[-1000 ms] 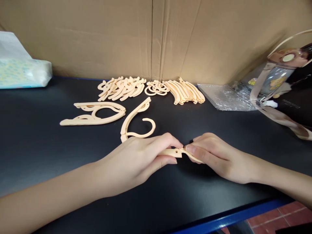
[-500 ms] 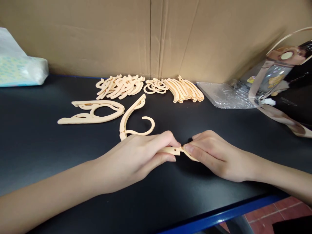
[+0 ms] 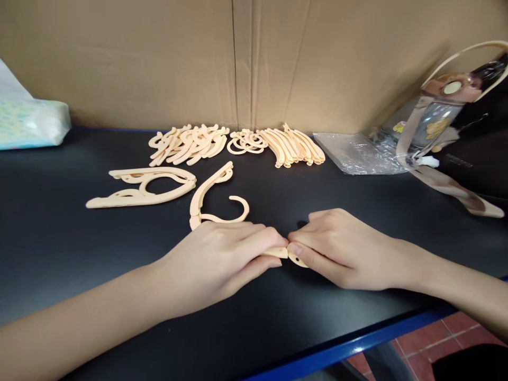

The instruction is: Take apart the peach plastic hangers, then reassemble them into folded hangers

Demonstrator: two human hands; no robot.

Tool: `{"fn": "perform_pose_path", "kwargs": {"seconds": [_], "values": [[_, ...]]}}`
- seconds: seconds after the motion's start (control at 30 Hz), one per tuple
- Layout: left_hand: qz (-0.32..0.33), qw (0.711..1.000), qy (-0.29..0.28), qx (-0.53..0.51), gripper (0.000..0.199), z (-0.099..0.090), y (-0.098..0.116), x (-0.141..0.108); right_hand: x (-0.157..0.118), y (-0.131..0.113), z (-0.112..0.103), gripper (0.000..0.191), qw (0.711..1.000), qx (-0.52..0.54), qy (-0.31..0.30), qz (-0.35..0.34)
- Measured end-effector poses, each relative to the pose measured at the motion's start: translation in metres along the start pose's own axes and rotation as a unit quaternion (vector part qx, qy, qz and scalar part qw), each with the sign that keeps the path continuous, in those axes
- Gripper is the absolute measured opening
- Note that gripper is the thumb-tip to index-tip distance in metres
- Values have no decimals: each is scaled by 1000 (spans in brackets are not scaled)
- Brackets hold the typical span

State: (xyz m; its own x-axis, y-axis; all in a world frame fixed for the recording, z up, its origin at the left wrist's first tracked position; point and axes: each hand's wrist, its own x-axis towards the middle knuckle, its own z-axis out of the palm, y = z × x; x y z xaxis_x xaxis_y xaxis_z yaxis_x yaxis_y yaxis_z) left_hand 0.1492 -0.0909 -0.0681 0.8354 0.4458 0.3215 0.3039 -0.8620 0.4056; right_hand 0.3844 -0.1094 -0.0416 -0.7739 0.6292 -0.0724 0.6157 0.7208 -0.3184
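My left hand (image 3: 234,254) pinches a cream plastic hanger arm (image 3: 278,252), whose end with a small hole sticks out past the fingertips. Against that end, my right hand (image 3: 337,251) grips a second cream hanger piece (image 3: 297,260), also with a hole; most of both pieces is hidden by my fingers. The two ends meet between my hands, above the black table. Just beyond my left hand lies a partly joined hanger (image 3: 200,198) with a curved hook (image 3: 242,203). Farther left rests a folded hanger (image 3: 146,188) with both its arms.
At the back lie a pile of short hanger arms (image 3: 194,143), several loose hooks (image 3: 248,142) and a row of curved arms (image 3: 293,147). A clear plastic bag (image 3: 357,153) and a strapped water bottle (image 3: 432,116) stand right, a tissue pack (image 3: 35,121) left. Cardboard (image 3: 159,63) walls the back.
The right-hand piece has turned and its end now sits closer in line with the left-hand piece; my right hand has come nearer the left. The whole view has shifted slightly.
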Motion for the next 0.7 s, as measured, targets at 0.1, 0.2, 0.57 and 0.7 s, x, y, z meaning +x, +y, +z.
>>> {"fn": "perform_pose_path", "kwargs": {"seconds": [0.1, 0.2, 0.57, 0.7], "values": [[30, 996, 24, 83, 18, 0, 1, 0, -2, 3, -3, 38, 999, -27, 18, 20], [32, 994, 34, 103, 21, -1, 3, 1, -5, 6, -6, 37, 1000, -11, 21, 16], [-180, 974, 130, 52, 27, -2, -12, -1, -11, 15, -12, 16, 997, 12, 58, -52], [-192, 970, 140, 55, 24, -4, -14, -1, -11, 11, -12, 11, 996, 21, 57, -61]]}}
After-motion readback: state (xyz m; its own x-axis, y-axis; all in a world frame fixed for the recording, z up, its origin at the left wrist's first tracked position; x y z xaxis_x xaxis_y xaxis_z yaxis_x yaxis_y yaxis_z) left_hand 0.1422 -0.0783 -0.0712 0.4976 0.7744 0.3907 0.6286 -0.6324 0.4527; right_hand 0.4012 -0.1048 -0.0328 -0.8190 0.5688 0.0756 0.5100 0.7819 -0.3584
